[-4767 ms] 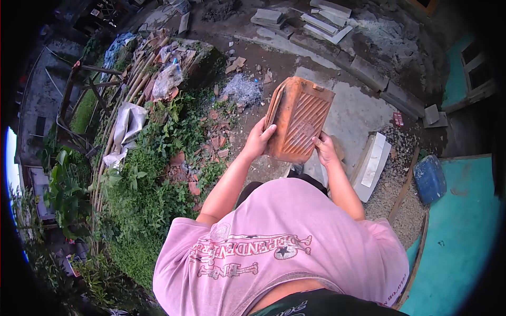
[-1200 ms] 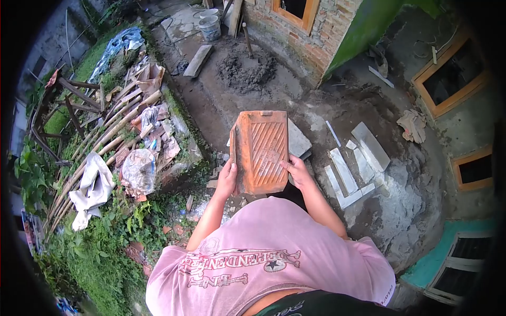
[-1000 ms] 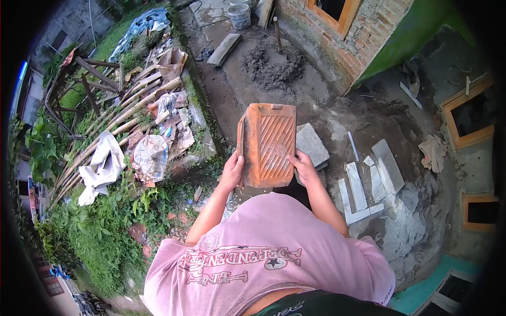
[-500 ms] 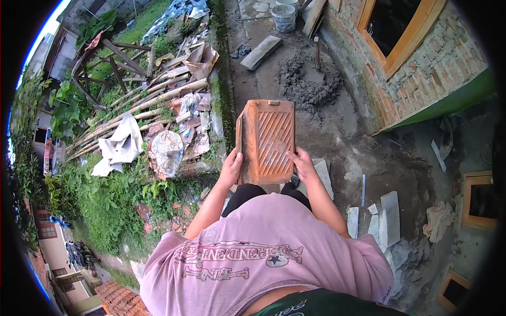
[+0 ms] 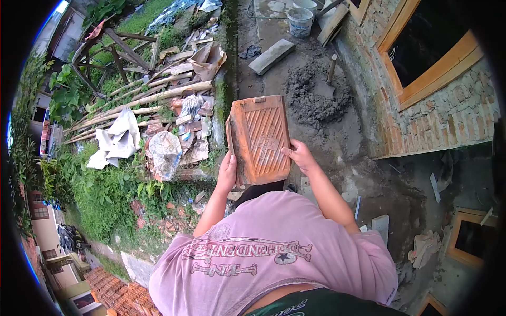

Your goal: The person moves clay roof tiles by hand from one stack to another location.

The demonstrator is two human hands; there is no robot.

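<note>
An orange-brown ribbed roof tile [image 5: 259, 139] is held in front of my body, tilted a little, with its ribbed face in view. At least one more tile edge shows along its left side. My left hand [image 5: 227, 169] grips the left edge near the bottom. On the right edge, my right hand [image 5: 299, 156] holds on with its thumb over the face. Fingers beneath the tile are hidden.
Wet grey mortar [image 5: 319, 97] with a wooden-handled tool lies ahead, near a concrete slab [image 5: 271, 57] and a white bucket [image 5: 300, 23]. Bamboo poles [image 5: 158, 98] and rubbish lie left. A brick wall [image 5: 448, 113] stands right.
The tile and both hands have shifted slightly left and the tile tilts more. The surroundings have shifted in view as the camera turned.
</note>
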